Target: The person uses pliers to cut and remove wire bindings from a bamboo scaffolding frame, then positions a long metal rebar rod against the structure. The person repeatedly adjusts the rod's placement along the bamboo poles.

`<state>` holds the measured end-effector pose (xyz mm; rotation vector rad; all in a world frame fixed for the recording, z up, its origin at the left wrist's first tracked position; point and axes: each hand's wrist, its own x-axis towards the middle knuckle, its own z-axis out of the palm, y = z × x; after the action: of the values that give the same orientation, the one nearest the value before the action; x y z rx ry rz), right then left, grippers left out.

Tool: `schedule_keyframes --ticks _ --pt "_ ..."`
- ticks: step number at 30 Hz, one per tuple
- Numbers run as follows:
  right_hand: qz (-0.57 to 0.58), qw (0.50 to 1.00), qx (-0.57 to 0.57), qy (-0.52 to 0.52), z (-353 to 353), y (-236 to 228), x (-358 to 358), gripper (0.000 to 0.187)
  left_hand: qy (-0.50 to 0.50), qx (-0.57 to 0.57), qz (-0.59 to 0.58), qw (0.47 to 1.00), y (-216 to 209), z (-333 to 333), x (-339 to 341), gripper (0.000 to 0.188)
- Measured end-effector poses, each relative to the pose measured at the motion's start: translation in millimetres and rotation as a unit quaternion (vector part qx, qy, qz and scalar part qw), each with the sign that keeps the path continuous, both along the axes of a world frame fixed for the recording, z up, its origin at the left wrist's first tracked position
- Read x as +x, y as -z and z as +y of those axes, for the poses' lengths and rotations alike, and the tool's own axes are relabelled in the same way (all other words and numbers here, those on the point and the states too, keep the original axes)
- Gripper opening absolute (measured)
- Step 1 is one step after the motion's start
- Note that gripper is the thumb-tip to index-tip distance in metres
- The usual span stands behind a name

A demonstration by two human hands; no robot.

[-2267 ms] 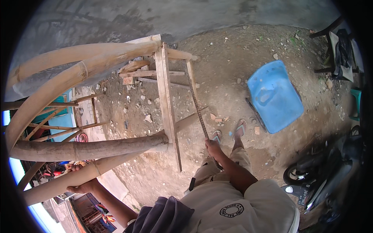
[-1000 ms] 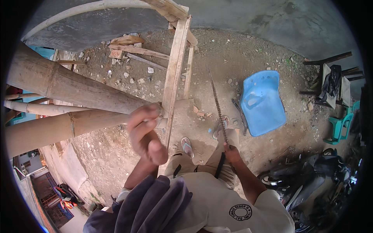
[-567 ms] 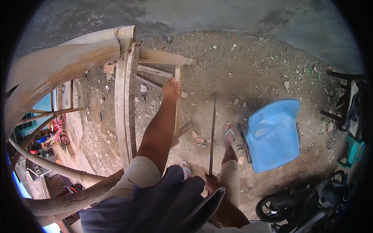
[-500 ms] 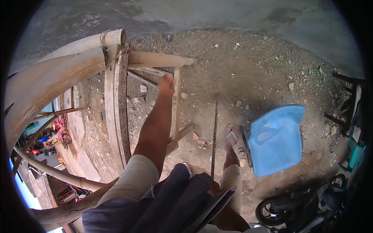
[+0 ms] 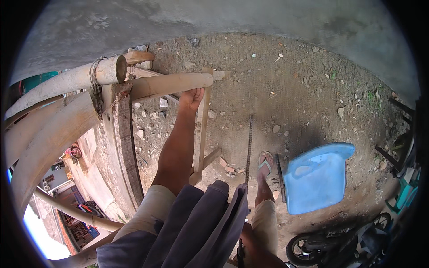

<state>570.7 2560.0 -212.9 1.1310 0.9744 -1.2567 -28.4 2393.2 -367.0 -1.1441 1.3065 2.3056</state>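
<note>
1. Left hand (image 5: 191, 99) curled at the bamboo pole (image 5: 167, 85); grip unclear.
2. Cloth (image 5: 196, 223) blocks most of the right hand (image 5: 246, 230); I can't tell its hold.
3. Rod (image 5: 249, 149) juts past it, blue chair (image 5: 317, 185) rightward.

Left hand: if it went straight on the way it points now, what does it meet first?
Most likely the light-tan, round bamboo pole, directly ahead of the left hand. Depth is unclear: they may already touch, or the hand could pass beneath.
</note>
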Motion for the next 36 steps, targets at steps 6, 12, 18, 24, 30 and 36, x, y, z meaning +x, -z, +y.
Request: schedule_keyframes --ticks 6,12,18,24,30,36 --pt "-0.031 0.998 -0.01 0.047 14 -10 -10 0.05 0.053 -0.062 0.038 0.996 -25 4 -2 0.028" --pt "-0.048 0.997 -0.055 0.041 40 -9 -18 0.046 0.007 0.001 0.057 0.998 -35 -5 -4 0.045" --pt "-0.059 0.997 -0.049 0.032 45 6 -28 0.045 0.069 0.151 0.064 0.984 2 -48 -19 0.043" --pt "-0.064 0.996 -0.041 0.042 44 5 -32 0.045 0.175 0.171 0.11 0.963 12 -92 -39 0.033" --pt "-0.036 0.998 -0.021 0.054 41 -2 -35 0.044 0.21 0.106 0.078 0.969 -15 -82 -31 0.031" --pt "-0.007 0.997 0.013 0.072 28 -9 -20 0.044 0.076 0.027 0.14 0.987 -3 -51 10 0.03"
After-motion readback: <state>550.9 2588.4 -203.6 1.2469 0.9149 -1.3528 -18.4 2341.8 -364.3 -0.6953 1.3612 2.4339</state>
